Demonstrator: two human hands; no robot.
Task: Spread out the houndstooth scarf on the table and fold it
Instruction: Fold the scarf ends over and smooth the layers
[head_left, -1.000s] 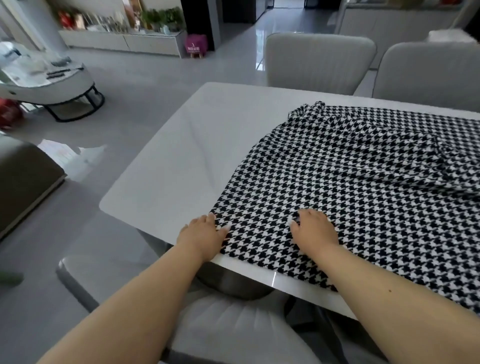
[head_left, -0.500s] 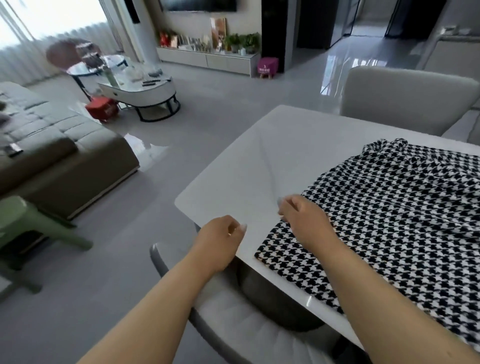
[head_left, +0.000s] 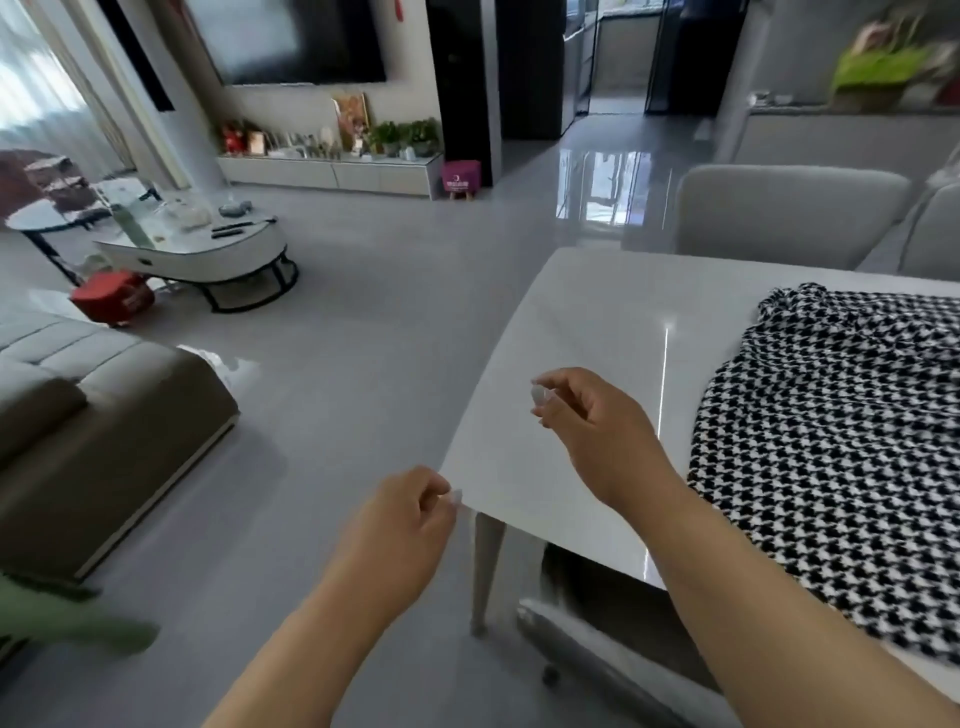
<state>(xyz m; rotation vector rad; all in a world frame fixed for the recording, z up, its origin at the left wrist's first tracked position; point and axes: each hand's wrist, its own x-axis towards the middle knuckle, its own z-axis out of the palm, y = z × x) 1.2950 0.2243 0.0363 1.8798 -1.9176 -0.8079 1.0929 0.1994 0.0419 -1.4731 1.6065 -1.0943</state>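
Houndstooth scarf (head_left: 831, 457) lies spread on the right of the bench (head_left: 571, 322), bunched at its far corner; my left hand (head_left: 400, 525) and right hand (head_left: 587, 415) hover loosely curled, holding nothing; cloth looks soft, light, likely to slide on gloss, so I'd pinch the near-left edge corners.

White table (head_left: 582, 332) — houndstooth scarf (head_left: 841, 441) apparently spread.
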